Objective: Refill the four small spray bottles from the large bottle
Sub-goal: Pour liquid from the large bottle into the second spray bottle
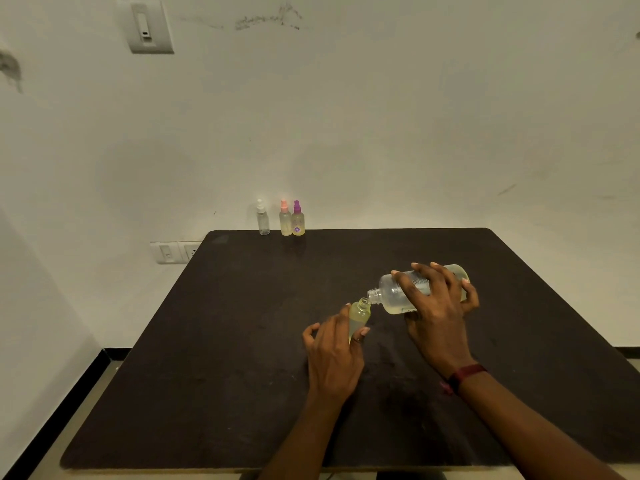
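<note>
Your right hand (437,299) wraps over the large bottle (417,289), fingers curled across its top and thumb underneath, tipping it nearly level so its open threaded neck points left and a little down, right at the mouth of the small uncapped bottle (358,315). That low tilt looks chosen so the pale yellow liquid runs slowly toward the narrow opening instead of gushing. Your left hand (334,355) pinches the small bottle between thumb and fingers around its lower body, leaning its neck toward the large one, which leaves the mouth in sight and steadies it above the dark table (242,341); the other fingers curl loosely. The small bottle already looks largely filled with yellowish liquid, so watch the level. Against the wall at the table's far edge stand three more: a white-capped bottle (263,220) that looks clear and probably empty, then, well apart from your hands, a pink-capped bottle (285,220) and a purple-capped bottle (298,220) touching side by side, both seemingly holding liquid.
</note>
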